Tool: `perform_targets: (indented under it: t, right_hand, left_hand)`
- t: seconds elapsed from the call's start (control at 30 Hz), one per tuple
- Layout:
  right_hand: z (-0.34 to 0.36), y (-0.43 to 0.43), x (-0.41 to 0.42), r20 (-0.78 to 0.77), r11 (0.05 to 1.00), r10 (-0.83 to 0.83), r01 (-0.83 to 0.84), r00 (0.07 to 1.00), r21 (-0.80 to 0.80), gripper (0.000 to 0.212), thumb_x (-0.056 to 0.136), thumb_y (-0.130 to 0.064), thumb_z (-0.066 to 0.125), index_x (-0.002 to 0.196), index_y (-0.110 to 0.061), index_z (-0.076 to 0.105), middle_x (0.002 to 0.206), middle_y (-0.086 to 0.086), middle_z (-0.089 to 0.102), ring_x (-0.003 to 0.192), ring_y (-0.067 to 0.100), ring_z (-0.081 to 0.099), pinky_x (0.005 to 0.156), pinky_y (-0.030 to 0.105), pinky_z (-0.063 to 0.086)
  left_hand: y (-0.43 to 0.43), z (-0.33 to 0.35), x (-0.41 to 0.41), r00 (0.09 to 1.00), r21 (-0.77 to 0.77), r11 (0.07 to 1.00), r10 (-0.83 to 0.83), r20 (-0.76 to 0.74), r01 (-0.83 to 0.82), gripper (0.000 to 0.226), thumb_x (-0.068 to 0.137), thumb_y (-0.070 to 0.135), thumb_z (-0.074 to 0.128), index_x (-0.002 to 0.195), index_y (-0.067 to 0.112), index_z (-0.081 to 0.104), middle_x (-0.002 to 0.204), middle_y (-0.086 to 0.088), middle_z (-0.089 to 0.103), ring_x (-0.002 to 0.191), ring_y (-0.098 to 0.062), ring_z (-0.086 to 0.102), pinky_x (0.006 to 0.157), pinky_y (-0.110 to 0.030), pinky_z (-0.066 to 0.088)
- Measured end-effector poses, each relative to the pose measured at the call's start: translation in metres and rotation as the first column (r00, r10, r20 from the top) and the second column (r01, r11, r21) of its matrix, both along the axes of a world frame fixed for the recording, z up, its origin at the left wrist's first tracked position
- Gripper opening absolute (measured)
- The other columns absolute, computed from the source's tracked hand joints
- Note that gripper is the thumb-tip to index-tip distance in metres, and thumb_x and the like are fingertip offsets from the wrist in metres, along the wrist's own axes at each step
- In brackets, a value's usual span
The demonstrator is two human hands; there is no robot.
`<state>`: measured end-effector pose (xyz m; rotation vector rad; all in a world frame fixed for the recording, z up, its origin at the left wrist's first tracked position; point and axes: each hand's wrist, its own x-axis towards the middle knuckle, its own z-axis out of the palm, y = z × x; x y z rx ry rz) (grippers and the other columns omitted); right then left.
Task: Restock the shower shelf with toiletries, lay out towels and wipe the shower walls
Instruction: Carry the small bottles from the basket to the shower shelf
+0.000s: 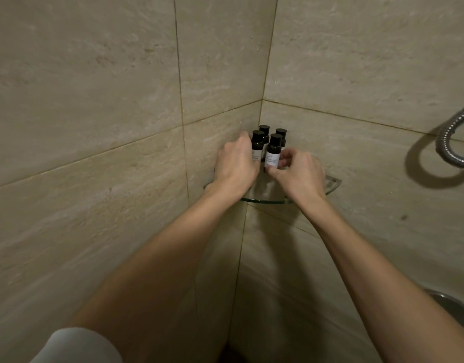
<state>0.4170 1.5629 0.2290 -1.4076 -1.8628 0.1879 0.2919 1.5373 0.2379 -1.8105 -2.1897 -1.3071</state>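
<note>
I am restocking the glass shelf: four dark bottles stand bunched at its back corner, where the tiled walls meet. My left hand curls around the left front bottle; my right hand pinches the right front bottle low on its label. Next, I judge, I should square the group and let go gently, since glass is slippery. A shower hose loops well to the right, clear of my hands. No towels are in view.
</note>
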Motion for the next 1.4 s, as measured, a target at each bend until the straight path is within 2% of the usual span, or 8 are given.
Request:
perform_targets:
  t: [0.3, 0.7, 0.8, 0.9, 1.03, 1.17, 1.27, 1.4]
  right_hand:
    - [-0.001, 0.002, -0.001, -0.003, 0.999, -0.035, 0.035, 0.999, -0.007, 0.026, 0.077, -0.041, 0.076, 0.099, -0.027, 0.074, 0.085, -0.011, 0.074, 0.090, 0.015, 0.070, 0.087, 0.041, 0.054]
    - [-0.002, 0.006, 0.000, 0.005, 0.999, -0.045, 0.045, 0.999, -0.004, 0.024, 0.077, -0.045, 0.073, 0.095, -0.029, 0.075, 0.086, -0.012, 0.075, 0.093, 0.015, 0.069, 0.088, 0.039, 0.050]
    - [-0.001, 0.003, 0.002, 0.000, 0.999, -0.035, 0.035, 0.999, 0.010, 0.027, 0.079, -0.045, 0.073, 0.100, -0.028, 0.075, 0.090, -0.012, 0.076, 0.096, 0.014, 0.069, 0.087, 0.034, 0.044]
    - [-0.002, -0.002, 0.010, -0.024, 0.997, -0.044, 0.046, 0.999, 0.064, 0.035, 0.081, -0.045, 0.069, 0.109, -0.025, 0.074, 0.096, -0.010, 0.077, 0.103, 0.016, 0.069, 0.095, 0.038, 0.046]
    - [-0.015, -0.020, 0.031, -0.196, 0.984, 0.051, -0.016, 0.979, 0.179, 0.028, 0.085, -0.039, 0.062, 0.105, -0.024, 0.073, 0.095, -0.008, 0.075, 0.097, 0.016, 0.068, 0.094, 0.044, 0.051]
    - [-0.051, -0.048, 0.057, -0.343, 0.952, 0.096, 0.014, 0.935, 0.305, 0.007, 0.087, -0.022, 0.061, 0.091, -0.018, 0.065, 0.086, -0.002, 0.063, 0.085, 0.020, 0.057, 0.078, 0.036, 0.046]
    - [-0.098, -0.058, 0.077, -0.394, 0.974, 0.069, 0.023, 0.916, 0.225, 0.004, 0.086, -0.020, 0.060, 0.087, -0.016, 0.062, 0.080, 0.000, 0.060, 0.076, 0.018, 0.055, 0.072, 0.039, 0.046]
    - [-0.173, -0.073, 0.106, -0.308, 0.997, 0.011, -0.034, 0.951, -0.069, 0.004, 0.086, -0.023, 0.061, 0.085, -0.023, 0.065, 0.080, -0.005, 0.065, 0.077, 0.016, 0.060, 0.071, 0.038, 0.051]
  left_hand:
    - [0.000, 0.002, 0.005, 0.999, -0.017, 0.999, 0.042, -0.033, -0.043, 0.037, 0.090, 0.016, 0.069, 0.124, 0.011, 0.054, 0.112, -0.014, 0.070, 0.107, -0.036, 0.065, 0.081, -0.043, 0.051]
    - [-0.001, 0.000, 0.003, 0.999, -0.014, 0.999, 0.031, -0.015, -0.032, 0.036, 0.088, 0.018, 0.071, 0.120, 0.012, 0.056, 0.108, -0.011, 0.072, 0.103, -0.034, 0.067, 0.081, -0.043, 0.053]
    - [-0.004, -0.002, 0.001, 0.999, -0.021, 1.000, 0.003, 0.036, -0.002, 0.034, 0.087, 0.021, 0.071, 0.116, 0.012, 0.056, 0.105, -0.009, 0.072, 0.099, -0.031, 0.069, 0.084, -0.045, 0.057]
    - [-0.014, -0.004, -0.004, 1.000, -0.005, 1.000, -0.006, 0.025, 0.006, 0.040, 0.089, 0.026, 0.069, 0.123, 0.012, 0.054, 0.108, -0.009, 0.071, 0.102, -0.029, 0.068, 0.087, -0.046, 0.057]
    - [-0.049, -0.009, -0.009, 0.994, 0.129, 0.989, -0.082, 0.066, 0.073, 0.042, 0.095, 0.027, 0.063, 0.134, 0.015, 0.052, 0.127, -0.001, 0.065, 0.115, -0.014, 0.063, 0.100, -0.035, 0.053]
    - [-0.093, -0.040, -0.011, 0.994, 0.412, 0.905, -0.113, -0.008, 0.106, 0.018, 0.096, 0.014, 0.061, 0.113, 0.009, 0.065, 0.106, -0.001, 0.067, 0.097, -0.010, 0.063, 0.088, -0.028, 0.055]
    - [-0.117, -0.093, -0.007, 0.991, 0.480, 0.870, -0.065, -0.117, 0.114, 0.011, 0.094, 0.007, 0.062, 0.102, 0.003, 0.068, 0.096, -0.007, 0.066, 0.090, -0.019, 0.062, 0.079, -0.028, 0.050]
    - [-0.143, -0.179, 0.004, 0.975, 0.168, 0.961, -0.214, -0.058, 0.221, 0.017, 0.097, 0.017, 0.060, 0.110, 0.009, 0.067, 0.104, -0.004, 0.065, 0.094, -0.016, 0.060, 0.080, -0.024, 0.047]
